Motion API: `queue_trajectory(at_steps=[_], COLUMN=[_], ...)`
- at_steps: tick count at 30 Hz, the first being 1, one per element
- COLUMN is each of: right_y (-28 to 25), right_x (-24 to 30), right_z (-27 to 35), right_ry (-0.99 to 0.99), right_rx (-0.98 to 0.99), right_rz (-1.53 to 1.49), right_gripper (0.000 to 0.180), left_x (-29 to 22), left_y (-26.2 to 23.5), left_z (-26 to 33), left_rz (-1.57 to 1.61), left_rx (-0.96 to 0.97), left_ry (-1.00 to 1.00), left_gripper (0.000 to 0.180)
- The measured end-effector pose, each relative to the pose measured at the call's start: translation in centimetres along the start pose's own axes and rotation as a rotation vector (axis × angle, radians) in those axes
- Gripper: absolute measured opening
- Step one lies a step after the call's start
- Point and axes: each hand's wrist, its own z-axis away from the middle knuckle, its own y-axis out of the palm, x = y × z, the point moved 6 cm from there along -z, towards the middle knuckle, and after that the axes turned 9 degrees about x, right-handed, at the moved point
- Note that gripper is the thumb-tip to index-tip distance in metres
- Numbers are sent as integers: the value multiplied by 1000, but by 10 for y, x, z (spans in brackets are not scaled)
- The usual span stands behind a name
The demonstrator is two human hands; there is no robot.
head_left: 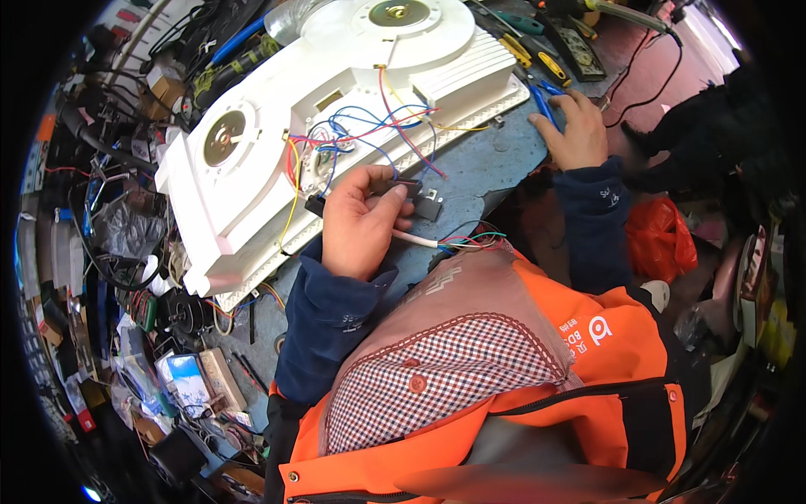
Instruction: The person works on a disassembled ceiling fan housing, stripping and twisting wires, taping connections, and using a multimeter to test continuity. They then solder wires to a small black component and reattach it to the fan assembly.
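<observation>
My left hand (359,227) is closed, thumb and fingers pinching a small black box-shaped component (408,190) that looks like a capacitor. A second dark block with a metal mounting tab (429,205) shows just beside it. My right hand (579,134) has its thumb and fingers apart, at a pair of blue-handled pliers (544,109) on the bench; I see no firm grip. Behind my left hand lies a white plastic twin-fan housing (277,109). Red, blue and yellow wires (361,126) spill from its middle. A white sheathed cable (416,239) with bared coloured cores runs below my left hand.
The worn blue bench top (504,155) carries the housing. Yellow-handled tools (550,67) and a soldering-iron-like tool (630,13) lie at the far right. Clutter, cables and a plastic bag (126,227) crowd the left. A red bag (662,239) sits low at the right.
</observation>
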Motion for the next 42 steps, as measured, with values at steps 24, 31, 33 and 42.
queue_trajectory(at_steps=[24,31,33,42], right_y=[-27,-22,-22,-19], right_x=[148,154,157,159], right_z=[45,38,35,28], right_ry=[-350,-420,-470,-552], right_rx=[635,520,477,497], right_rz=[-884,-735,-671,-612], right_gripper=[48,52,51,56], left_x=[8,5,3,1], left_y=[3,7,6,9], left_z=[-4,1,-1,1], left_rz=[215,223,209,210], left_rx=[43,42,57,43], left_ry=[54,45,42,56], left_gripper=[24,35,38,37])
